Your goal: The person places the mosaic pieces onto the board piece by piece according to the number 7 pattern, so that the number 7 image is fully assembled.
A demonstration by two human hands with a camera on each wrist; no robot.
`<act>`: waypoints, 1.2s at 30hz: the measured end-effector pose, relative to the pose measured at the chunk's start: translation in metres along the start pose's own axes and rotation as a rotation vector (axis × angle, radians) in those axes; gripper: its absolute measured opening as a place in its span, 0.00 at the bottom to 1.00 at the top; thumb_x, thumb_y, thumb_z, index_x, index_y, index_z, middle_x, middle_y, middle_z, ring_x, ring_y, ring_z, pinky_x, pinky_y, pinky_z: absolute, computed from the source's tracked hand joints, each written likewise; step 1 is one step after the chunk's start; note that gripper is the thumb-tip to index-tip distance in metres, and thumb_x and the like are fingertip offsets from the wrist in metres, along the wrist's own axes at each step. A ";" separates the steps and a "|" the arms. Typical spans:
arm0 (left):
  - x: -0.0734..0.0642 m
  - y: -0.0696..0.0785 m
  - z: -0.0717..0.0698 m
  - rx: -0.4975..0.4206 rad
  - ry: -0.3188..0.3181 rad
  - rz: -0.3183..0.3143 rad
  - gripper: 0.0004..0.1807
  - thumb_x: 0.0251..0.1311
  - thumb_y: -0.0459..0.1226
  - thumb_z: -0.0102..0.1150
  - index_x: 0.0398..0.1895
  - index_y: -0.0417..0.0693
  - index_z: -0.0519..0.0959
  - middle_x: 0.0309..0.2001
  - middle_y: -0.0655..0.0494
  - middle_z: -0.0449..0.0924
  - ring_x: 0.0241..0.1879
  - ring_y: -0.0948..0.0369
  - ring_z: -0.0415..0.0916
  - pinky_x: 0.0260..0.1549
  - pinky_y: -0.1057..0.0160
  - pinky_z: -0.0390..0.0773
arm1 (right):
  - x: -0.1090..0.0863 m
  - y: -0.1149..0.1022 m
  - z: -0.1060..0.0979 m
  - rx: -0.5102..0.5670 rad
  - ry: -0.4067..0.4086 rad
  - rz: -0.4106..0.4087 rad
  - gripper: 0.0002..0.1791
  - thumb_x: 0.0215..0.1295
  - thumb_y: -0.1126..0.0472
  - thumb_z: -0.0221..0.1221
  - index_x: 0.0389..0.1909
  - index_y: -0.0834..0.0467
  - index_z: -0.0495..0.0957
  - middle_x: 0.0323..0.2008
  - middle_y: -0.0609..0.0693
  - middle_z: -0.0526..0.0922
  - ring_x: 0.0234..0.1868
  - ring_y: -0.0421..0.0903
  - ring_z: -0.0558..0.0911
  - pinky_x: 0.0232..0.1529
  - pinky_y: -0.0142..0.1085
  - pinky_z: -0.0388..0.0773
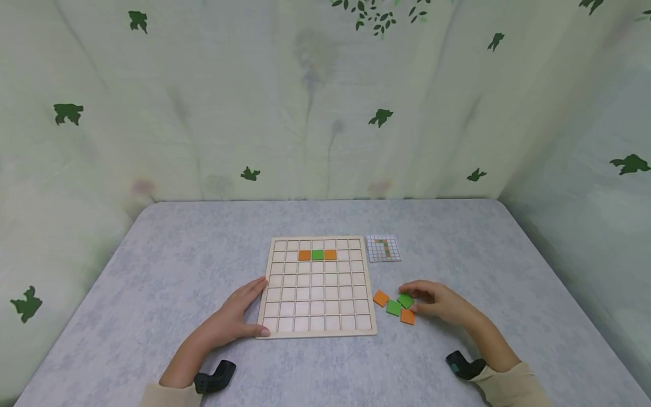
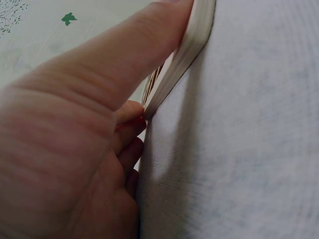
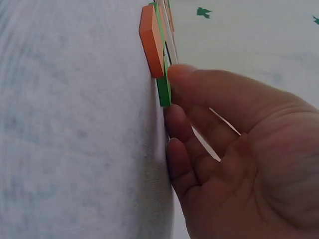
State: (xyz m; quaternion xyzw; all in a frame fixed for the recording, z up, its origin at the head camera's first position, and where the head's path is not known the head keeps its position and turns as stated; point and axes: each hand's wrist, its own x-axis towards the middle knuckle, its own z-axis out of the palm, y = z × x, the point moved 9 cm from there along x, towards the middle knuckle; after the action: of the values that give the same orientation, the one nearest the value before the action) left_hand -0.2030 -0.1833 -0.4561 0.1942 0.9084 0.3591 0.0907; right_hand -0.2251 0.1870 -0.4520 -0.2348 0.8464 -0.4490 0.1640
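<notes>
A wooden grid board lies flat on the table, with an orange tile, a green tile and another orange tile side by side in its second row. My left hand rests along the board's left side, thumb on the near corner and fingers spread at the edge. To the board's right, my right hand pinches a loose green tile between thumb and fingers. Around it lie a second green tile and two orange tiles; the nearer orange tile also shows in the right wrist view.
A small pattern card with a coloured grid lies by the board's upper right corner. Both wrists wear black devices. A pale curtain with green leaf and bird shapes hangs behind the grey table.
</notes>
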 end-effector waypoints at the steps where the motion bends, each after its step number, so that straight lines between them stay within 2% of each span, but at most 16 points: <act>1: 0.000 0.000 0.000 0.000 0.000 0.000 0.59 0.36 0.58 0.67 0.68 0.40 0.50 0.68 0.45 0.47 0.65 0.44 0.42 0.57 0.41 0.48 | 0.000 0.000 0.000 -0.002 -0.010 -0.011 0.21 0.57 0.61 0.60 0.53 0.60 0.73 0.50 0.53 0.75 0.50 0.47 0.72 0.49 0.33 0.68; 6: 0.000 -0.001 0.001 -0.001 -0.001 -0.008 0.59 0.35 0.58 0.67 0.69 0.41 0.50 0.68 0.45 0.46 0.65 0.44 0.42 0.57 0.41 0.48 | 0.001 -0.001 0.000 -0.082 0.023 -0.059 0.18 0.56 0.62 0.61 0.49 0.57 0.75 0.47 0.49 0.75 0.45 0.43 0.72 0.45 0.33 0.70; 10: 0.000 -0.001 0.002 0.000 -0.005 -0.015 0.60 0.35 0.59 0.67 0.69 0.42 0.50 0.68 0.46 0.46 0.65 0.44 0.42 0.57 0.41 0.48 | 0.002 -0.001 -0.001 -0.167 0.066 -0.023 0.15 0.55 0.61 0.62 0.45 0.55 0.77 0.43 0.46 0.75 0.41 0.42 0.72 0.42 0.33 0.71; 14: 0.000 -0.002 0.002 -0.002 -0.004 -0.011 0.60 0.35 0.59 0.67 0.69 0.41 0.50 0.68 0.46 0.46 0.65 0.44 0.41 0.57 0.41 0.48 | 0.002 -0.004 -0.003 -0.187 0.094 0.012 0.13 0.56 0.60 0.62 0.43 0.55 0.76 0.41 0.45 0.75 0.41 0.44 0.72 0.40 0.35 0.72; 17: 0.000 -0.002 0.002 -0.001 -0.003 -0.009 0.60 0.35 0.59 0.67 0.69 0.41 0.50 0.68 0.46 0.46 0.65 0.44 0.42 0.57 0.40 0.48 | 0.005 -0.017 -0.006 -0.184 0.120 -0.015 0.14 0.56 0.61 0.62 0.44 0.55 0.76 0.41 0.45 0.75 0.42 0.45 0.72 0.40 0.37 0.72; 21: 0.001 -0.002 0.002 0.006 -0.004 -0.008 0.60 0.35 0.60 0.66 0.69 0.42 0.50 0.68 0.46 0.46 0.65 0.44 0.42 0.57 0.40 0.49 | 0.014 -0.043 -0.008 -0.197 0.139 -0.104 0.16 0.57 0.63 0.61 0.47 0.55 0.74 0.43 0.45 0.75 0.42 0.46 0.73 0.39 0.38 0.72; 27: 0.001 -0.003 0.003 0.010 -0.016 -0.014 0.59 0.35 0.60 0.65 0.69 0.42 0.50 0.68 0.46 0.46 0.65 0.44 0.42 0.57 0.40 0.49 | 0.042 -0.082 -0.003 -0.207 0.154 -0.197 0.17 0.57 0.62 0.60 0.49 0.56 0.74 0.44 0.45 0.75 0.43 0.49 0.74 0.40 0.37 0.72; 33: 0.000 -0.003 0.002 -0.002 -0.020 -0.021 0.60 0.35 0.60 0.66 0.69 0.42 0.49 0.69 0.46 0.45 0.65 0.44 0.41 0.57 0.40 0.48 | 0.078 -0.123 0.011 -0.186 0.183 -0.295 0.17 0.58 0.58 0.60 0.49 0.56 0.76 0.42 0.44 0.76 0.41 0.45 0.73 0.38 0.40 0.73; 36: 0.000 -0.004 0.002 -0.004 -0.017 -0.027 0.60 0.34 0.59 0.67 0.69 0.42 0.49 0.69 0.46 0.45 0.66 0.44 0.41 0.57 0.41 0.48 | 0.097 -0.132 0.020 -0.164 0.194 -0.326 0.18 0.58 0.56 0.59 0.49 0.55 0.76 0.42 0.44 0.76 0.41 0.45 0.73 0.38 0.39 0.73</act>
State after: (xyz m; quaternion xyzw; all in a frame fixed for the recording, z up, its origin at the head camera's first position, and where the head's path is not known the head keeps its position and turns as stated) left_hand -0.2033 -0.1844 -0.4602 0.1845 0.9095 0.3578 0.1035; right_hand -0.2630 0.0563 -0.3590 -0.3370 0.8427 -0.4196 -0.0127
